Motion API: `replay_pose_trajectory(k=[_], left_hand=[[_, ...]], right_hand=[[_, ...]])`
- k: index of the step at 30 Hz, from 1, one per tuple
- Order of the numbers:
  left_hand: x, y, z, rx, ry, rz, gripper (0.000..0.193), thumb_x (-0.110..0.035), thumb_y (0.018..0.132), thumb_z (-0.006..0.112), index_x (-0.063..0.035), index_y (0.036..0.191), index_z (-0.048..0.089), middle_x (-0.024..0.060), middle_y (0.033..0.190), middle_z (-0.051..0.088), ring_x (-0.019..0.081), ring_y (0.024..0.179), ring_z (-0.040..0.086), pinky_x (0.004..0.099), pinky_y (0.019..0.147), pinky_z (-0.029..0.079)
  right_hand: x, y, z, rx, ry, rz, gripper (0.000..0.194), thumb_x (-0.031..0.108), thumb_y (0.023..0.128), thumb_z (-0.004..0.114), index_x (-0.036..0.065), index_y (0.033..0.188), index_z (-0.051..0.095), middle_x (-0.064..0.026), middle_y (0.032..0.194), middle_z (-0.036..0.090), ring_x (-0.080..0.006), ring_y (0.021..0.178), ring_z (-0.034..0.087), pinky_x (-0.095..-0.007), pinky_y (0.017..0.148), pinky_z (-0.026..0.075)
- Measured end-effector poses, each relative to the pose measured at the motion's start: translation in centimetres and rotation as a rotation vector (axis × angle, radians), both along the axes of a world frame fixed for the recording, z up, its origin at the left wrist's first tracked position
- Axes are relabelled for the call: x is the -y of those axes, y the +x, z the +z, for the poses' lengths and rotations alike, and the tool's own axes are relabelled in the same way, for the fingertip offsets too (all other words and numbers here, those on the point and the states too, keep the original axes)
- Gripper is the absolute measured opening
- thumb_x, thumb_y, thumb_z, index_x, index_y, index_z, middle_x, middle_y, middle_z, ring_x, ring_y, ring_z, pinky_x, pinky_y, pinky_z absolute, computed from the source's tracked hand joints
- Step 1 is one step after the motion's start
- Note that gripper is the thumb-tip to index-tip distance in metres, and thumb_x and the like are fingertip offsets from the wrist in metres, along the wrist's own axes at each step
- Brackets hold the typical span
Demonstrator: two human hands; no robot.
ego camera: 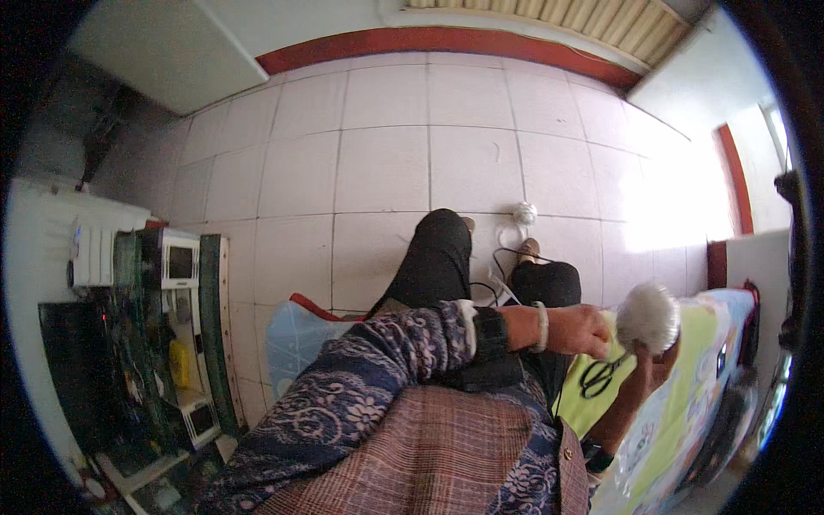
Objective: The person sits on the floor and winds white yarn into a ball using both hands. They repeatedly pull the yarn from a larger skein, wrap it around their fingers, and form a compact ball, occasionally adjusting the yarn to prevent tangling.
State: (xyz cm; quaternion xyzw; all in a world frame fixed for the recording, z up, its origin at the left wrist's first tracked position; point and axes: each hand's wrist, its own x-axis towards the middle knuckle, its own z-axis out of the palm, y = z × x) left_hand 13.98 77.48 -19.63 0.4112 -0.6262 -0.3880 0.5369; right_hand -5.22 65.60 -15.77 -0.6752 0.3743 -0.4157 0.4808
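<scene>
A round ball of shiny whitish strand point(647, 319) rests in my right hand point(653, 368), held up over the right side. My left hand point(575, 330), with a pale bangle at the wrist, reaches across beside the ball with its fingers curled. It is blurred, and whether a strand runs between its fingers cannot be made out. Black-handled scissors point(597, 380) show just below both hands, over a yellow-green patterned cloth point(582, 405). Their blades pass towards my right hand, and whether they touch it is unclear.
A second whitish ball point(524, 213) lies on the tiled floor point(386, 161) near my foot, beside pale loops point(510, 235). A thin black cord point(497, 257) runs by my legs. On the left stands a cabinet point(215, 335) with mixed items. Blue cloth point(299, 347) is under me.
</scene>
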Motion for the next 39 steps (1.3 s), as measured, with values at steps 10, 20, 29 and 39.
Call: replay_pose_trajectory(k=[10,20,29,39], left_hand=[[-0.4,2.1,0.2,-0.583,0.295,0.024,0.029,-0.027,0.086,0.065,0.0005,0.076,0.064,-0.0009,0.063,0.056,0.0082,0.063,0.05,0.0273,0.056,0.043],[0.1,4.0,2.1,-0.091,0.145,0.053,0.023,-0.02,0.086,0.061,0.0024,0.08,0.062,0.0138,0.064,0.054,0.0134,0.063,0.055,0.0328,0.059,0.045],[-0.6,2.5,1.4,-0.618,0.555,-0.016,0.03,-0.032,0.093,0.058,-0.0052,0.082,0.064,-0.0049,0.059,0.048,0.0029,0.05,0.041,0.0195,0.044,0.032],[0.2,4.2,3.9,-0.219,0.322,-0.063,0.027,-0.024,0.089,0.064,-0.0021,0.073,0.063,-0.0036,0.06,0.052,0.007,0.056,0.045,0.0253,0.051,0.04]], right_hand=[[-3.1,-1.6,0.9,0.548,0.586,0.052,0.053,0.028,0.091,0.049,0.001,0.135,0.038,-0.0179,0.137,0.044,-0.0321,0.119,0.048,-0.0452,0.099,0.041],[-3.9,1.7,1.4,-0.279,0.37,0.306,0.081,0.005,0.056,0.075,-0.002,0.131,0.045,-0.0109,0.111,0.061,-0.021,0.1,0.059,-0.0337,0.087,0.05],[-3.6,0.0,0.2,0.878,0.809,0.339,0.062,0.037,0.091,0.044,0.001,0.141,0.032,-0.0182,0.142,0.039,-0.0382,0.13,0.038,-0.0554,0.107,0.03],[-3.2,2.8,1.0,-0.47,-0.272,0.127,0.074,-0.003,0.057,0.074,0.0,0.127,0.049,-0.0105,0.118,0.055,-0.0215,0.109,0.054,-0.0348,0.093,0.046]])
